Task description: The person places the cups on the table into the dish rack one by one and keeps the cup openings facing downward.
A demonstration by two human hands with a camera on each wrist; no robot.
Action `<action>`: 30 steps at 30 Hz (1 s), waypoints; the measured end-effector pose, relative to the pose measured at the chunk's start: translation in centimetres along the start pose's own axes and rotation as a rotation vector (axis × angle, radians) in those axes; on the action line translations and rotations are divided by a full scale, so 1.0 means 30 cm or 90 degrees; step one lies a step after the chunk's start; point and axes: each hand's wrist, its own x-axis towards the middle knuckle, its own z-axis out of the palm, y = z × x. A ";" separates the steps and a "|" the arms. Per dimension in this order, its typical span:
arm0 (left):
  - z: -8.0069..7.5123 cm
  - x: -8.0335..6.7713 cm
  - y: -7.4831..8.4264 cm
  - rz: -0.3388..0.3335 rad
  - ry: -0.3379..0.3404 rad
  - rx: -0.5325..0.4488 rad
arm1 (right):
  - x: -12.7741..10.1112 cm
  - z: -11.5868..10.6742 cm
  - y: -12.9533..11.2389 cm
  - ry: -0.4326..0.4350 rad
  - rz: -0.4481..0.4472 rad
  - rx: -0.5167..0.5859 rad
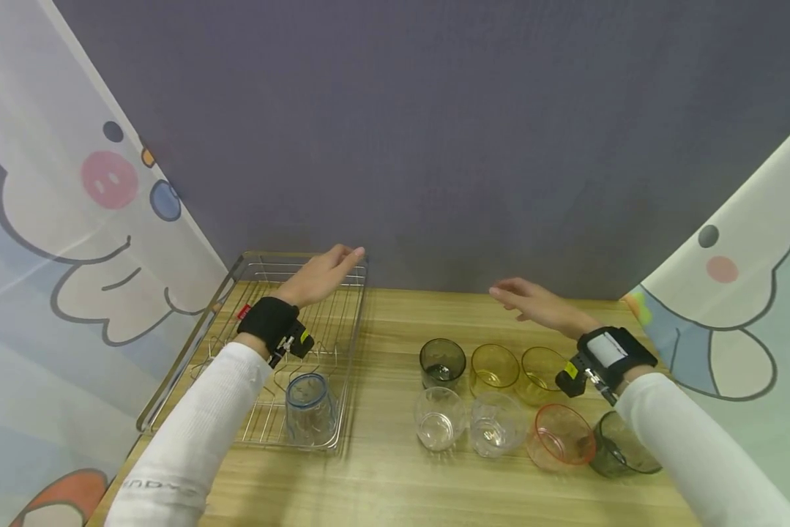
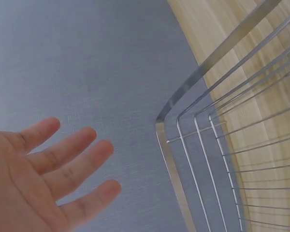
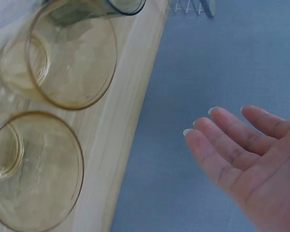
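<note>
While a person's arms in white sleeves (image 1: 197, 428) stretch over a wooden table (image 1: 395, 487), neither hand holds anything. The left hand (image 1: 321, 278), fingers loosely straight and a little apart, hangs above the far end of a wire dish rack (image 2: 212, 59). The right hand (image 1: 541, 304), fingers relaxed and close together, is lifted beyond the glassware.

One blue-tinted tumbler (image 1: 310, 413), apparently upside down, stands in the rack's near right corner. Right of the rack, seven tumblers stand mouth up: at the back, a smoky grey tumbler (image 1: 442, 362) and two amber tumblers (image 1: 493, 367); nearer, two clear tumblers (image 1: 439, 421), a red-rimmed tumbler (image 1: 561, 439) and a dark green-grey tumbler (image 1: 621, 446).

What worries me is the right wrist camera (image 1: 571, 377): it hangs near the right-hand amber one, and a low backward sweep could tip that into its neighbours. They crowd together, so a careless lift could knock another. Smooth glass might slip from a loose grasp. The left wrist camera (image 1: 300, 342) could snag the rack's wires.
</note>
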 end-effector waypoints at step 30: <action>0.138 -0.011 0.081 0.181 -0.115 0.239 | -0.181 -0.056 0.114 -0.076 -0.016 -0.233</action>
